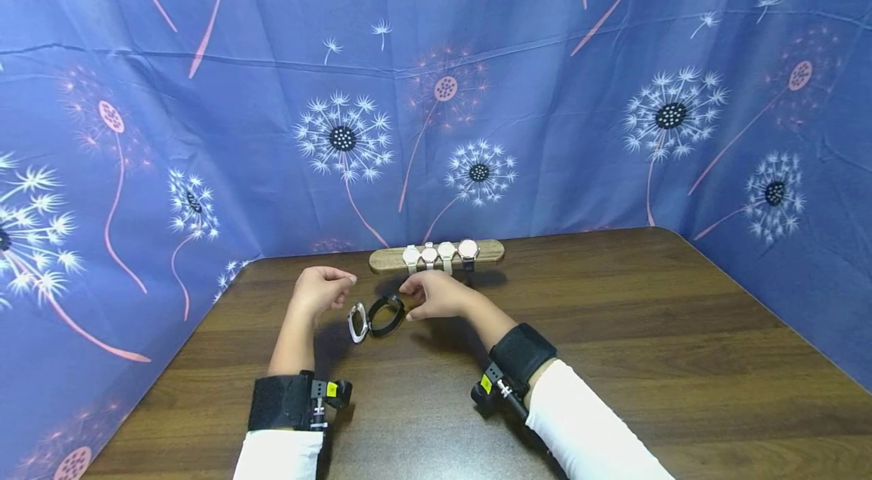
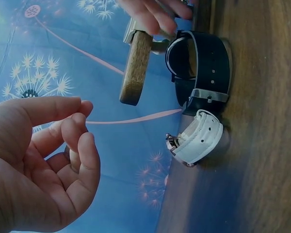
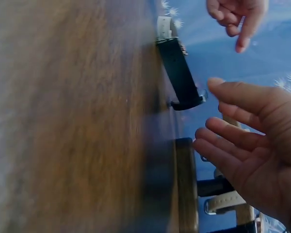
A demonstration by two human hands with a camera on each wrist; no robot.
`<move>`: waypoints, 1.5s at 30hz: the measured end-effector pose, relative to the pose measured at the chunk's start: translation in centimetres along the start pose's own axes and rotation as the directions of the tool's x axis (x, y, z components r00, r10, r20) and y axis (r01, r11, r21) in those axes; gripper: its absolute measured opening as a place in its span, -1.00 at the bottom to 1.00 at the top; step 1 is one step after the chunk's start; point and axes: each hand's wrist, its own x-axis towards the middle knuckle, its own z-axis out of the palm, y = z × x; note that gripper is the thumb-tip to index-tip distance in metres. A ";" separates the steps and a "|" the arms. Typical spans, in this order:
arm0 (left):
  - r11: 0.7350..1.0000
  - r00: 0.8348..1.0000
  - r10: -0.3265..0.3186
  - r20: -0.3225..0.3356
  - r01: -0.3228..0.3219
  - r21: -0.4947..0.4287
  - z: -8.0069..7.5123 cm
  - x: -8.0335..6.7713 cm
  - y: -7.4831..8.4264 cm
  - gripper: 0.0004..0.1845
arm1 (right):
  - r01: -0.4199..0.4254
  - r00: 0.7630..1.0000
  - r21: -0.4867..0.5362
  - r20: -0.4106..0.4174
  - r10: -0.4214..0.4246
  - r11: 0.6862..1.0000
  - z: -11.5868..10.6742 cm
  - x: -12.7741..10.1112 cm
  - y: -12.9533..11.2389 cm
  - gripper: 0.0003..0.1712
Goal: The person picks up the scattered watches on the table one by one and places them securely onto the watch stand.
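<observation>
Both hands hover loosely curled, holding nothing: left hand (image 1: 320,289), right hand (image 1: 436,295) beside black watch (image 1: 385,315) lying on edge.

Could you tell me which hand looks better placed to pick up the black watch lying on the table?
Probably the right hand: its fingertips sit beside the black watch. The left hand hovers loosely curled, nearer the white watch.

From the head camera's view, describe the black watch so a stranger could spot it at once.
Start at the wooden watch stand at the back of the brown table. Just in front of it, between the left hand and right hand, lie two loose watches. The black watch is the dark looped strap nearer the right hand; its neighbour, the white watch, is pale.
</observation>
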 end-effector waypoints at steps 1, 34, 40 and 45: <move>1.000 1.000 -0.002 0.000 0.002 -0.001 0.0 0.0 0.0 -0.84 | -0.002 1.000 -0.021 0.015 0.002 1.000 0.1 0.3 0.0 -0.45; 0.999 0.999 0.020 0.030 -0.021 0.039 0.4 0.1 0.1 -0.83 | -0.035 0.998 0.140 0.057 0.027 0.990 1.9 3.1 1.1 -0.48; 0.998 0.998 0.037 0.042 -0.039 0.050 0.5 0.2 0.0 -0.83 | -0.001 1.000 0.209 0.029 -0.005 0.978 1.1 2.3 0.6 -0.51; 0.999 0.998 0.031 0.062 -0.034 0.043 0.5 0.2 0.2 -0.83 | 0.047 0.999 0.259 -0.002 -0.048 0.965 -0.2 0.8 -0.4 -0.49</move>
